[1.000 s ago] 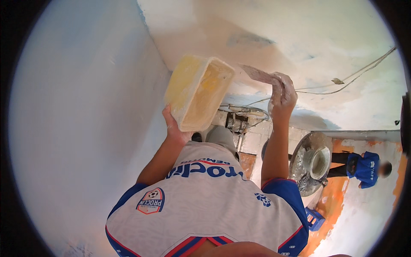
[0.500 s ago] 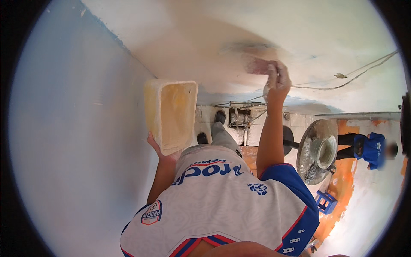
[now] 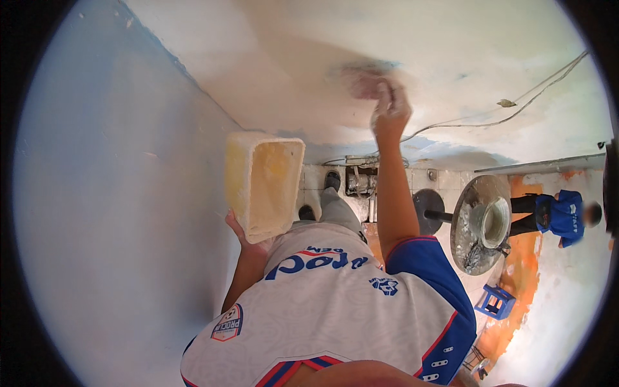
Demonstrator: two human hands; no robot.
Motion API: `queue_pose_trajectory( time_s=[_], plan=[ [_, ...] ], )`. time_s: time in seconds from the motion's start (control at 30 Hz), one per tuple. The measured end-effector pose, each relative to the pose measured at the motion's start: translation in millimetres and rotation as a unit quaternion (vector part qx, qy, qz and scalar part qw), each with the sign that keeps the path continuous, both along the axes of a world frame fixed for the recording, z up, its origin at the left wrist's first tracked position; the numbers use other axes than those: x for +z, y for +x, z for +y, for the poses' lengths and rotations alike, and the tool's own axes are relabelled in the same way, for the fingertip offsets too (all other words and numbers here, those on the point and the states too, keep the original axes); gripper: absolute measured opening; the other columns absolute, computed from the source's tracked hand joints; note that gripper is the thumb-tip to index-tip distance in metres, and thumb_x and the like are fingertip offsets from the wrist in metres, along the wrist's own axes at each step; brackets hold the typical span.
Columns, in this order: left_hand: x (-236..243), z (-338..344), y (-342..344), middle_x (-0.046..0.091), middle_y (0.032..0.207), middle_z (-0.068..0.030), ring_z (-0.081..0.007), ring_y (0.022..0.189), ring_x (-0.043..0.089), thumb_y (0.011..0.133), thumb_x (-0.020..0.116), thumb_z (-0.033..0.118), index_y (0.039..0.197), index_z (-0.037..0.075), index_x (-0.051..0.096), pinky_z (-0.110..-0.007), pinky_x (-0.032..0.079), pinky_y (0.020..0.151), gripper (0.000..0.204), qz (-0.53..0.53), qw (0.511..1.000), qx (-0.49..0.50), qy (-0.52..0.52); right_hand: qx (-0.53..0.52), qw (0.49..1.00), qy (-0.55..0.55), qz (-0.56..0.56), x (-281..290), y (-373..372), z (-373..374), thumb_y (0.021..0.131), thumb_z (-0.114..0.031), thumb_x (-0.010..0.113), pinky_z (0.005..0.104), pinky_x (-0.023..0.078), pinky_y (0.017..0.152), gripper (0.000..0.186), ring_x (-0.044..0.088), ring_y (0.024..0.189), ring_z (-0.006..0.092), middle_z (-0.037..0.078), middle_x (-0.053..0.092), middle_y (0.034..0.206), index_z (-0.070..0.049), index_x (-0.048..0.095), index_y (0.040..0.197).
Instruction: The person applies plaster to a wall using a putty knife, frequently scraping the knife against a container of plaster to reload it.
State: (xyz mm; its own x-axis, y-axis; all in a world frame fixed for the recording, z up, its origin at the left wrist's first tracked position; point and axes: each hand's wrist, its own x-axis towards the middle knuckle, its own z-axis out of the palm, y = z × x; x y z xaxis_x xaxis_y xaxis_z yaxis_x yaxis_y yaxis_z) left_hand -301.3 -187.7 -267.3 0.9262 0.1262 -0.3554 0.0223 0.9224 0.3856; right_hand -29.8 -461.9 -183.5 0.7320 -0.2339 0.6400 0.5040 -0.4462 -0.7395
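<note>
My left hand (image 3: 248, 238) supports a pale yellow, putty-smeared plastic tub (image 3: 236, 184) from below and the side, with its thumb outside. The tub is tilted with its opening toward me; a whitish-yellow coating covers its inside. My right hand (image 3: 392, 109), dusted white, grips a flat reddish-brown pad (image 3: 363, 85) against the pale wall (image 3: 464, 39) ahead. Motion blurs the pad, and whether it is sandpaper or a flat spreader I cannot tell. A dark bluish smudge (image 3: 380, 65) shows on the wall beside it.
A bluish wall (image 3: 97, 193) stands close on my left. Cables (image 3: 477, 124) run along the wall ahead. A small machine (image 3: 359, 181) sits on the floor. At right are a round table (image 3: 464, 200) bearing a pale bucket (image 3: 495, 222), a blue stool (image 3: 495, 302) and a person in blue (image 3: 560, 216).
My right hand has moved left and slightly up along the wall with the reddish-brown pad. The tub appears slightly lower and farther right in the view.
</note>
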Motion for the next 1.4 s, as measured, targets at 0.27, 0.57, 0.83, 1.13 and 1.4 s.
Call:
queue_pose_trajectory(
  time_s=[0.27, 0.57, 0.83, 1.13, 1.4],
  plan=[
    [29, -8, 2, 0.063, 0.135, -0.0038, -0.0248, 0.121, 0.064, 0.098, 0.044, 0.061, 0.141, 0.015, 0.056, -0.044, 0.057, 0.096, 0.064, 0.002, 0.999, 0.042, 0.013, 0.016, 0.998, -0.057, -0.007, -34, -8, 14, 0.101, -0.014, 0.061, 0.0388, 0.056, 0.08, 0.015, 0.07, 0.088, 0.0271, 0.014, 0.069, 0.101, -0.002, 0.068, 0.107],
    [23, -11, -2, 0.061, 0.14, -0.0031, -0.0245, 0.125, 0.062, 0.096, 0.047, 0.064, 0.146, 0.018, 0.051, -0.044, 0.055, 0.1, 0.068, 0.01, 0.999, 0.034, 0.013, -0.01, 1.0, 0.013, -0.015, -34, -16, 5, 0.103, -0.013, 0.059, 0.0349, 0.053, 0.078, 0.015, 0.067, 0.088, 0.0237, 0.013, 0.067, 0.098, -0.001, 0.066, 0.105],
    [24, -5, -7, 0.062, 0.136, -0.0038, -0.0238, 0.122, 0.062, 0.098, 0.047, 0.058, 0.142, 0.014, 0.055, -0.044, 0.054, 0.1, 0.062, 0.01, 0.999, 0.04, -0.018, 0.112, 0.945, 0.303, -0.045, 5, -19, -9, 0.105, -0.008, 0.054, 0.0247, 0.055, 0.071, 0.016, 0.069, 0.082, 0.0146, 0.01, 0.069, 0.101, 0.001, 0.063, 0.114],
    [14, 3, -4, 0.062, 0.138, -0.0019, -0.0238, 0.125, 0.061, 0.097, 0.049, 0.06, 0.142, 0.017, 0.055, -0.045, 0.053, 0.102, 0.062, 0.004, 0.998, 0.05, -0.036, 0.058, 0.951, 0.301, -0.02, -11, -4, -36, 0.102, -0.012, 0.059, 0.03, 0.052, 0.085, 0.016, 0.065, 0.094, 0.0212, 0.012, 0.067, 0.106, 0.002, 0.065, 0.108],
    [7, 7, 4, 0.059, 0.142, -0.0018, -0.0248, 0.127, 0.059, 0.094, 0.052, 0.065, 0.146, 0.02, 0.052, -0.046, 0.052, 0.104, 0.07, -0.028, 0.999, 0.027, -0.017, -0.005, 0.997, 0.079, -0.008, -35, 10, 3, 0.102, -0.011, 0.058, 0.0357, 0.054, 0.085, 0.018, 0.067, 0.092, 0.0242, 0.01, 0.068, 0.107, 0.005, 0.064, 0.108]
  ],
)
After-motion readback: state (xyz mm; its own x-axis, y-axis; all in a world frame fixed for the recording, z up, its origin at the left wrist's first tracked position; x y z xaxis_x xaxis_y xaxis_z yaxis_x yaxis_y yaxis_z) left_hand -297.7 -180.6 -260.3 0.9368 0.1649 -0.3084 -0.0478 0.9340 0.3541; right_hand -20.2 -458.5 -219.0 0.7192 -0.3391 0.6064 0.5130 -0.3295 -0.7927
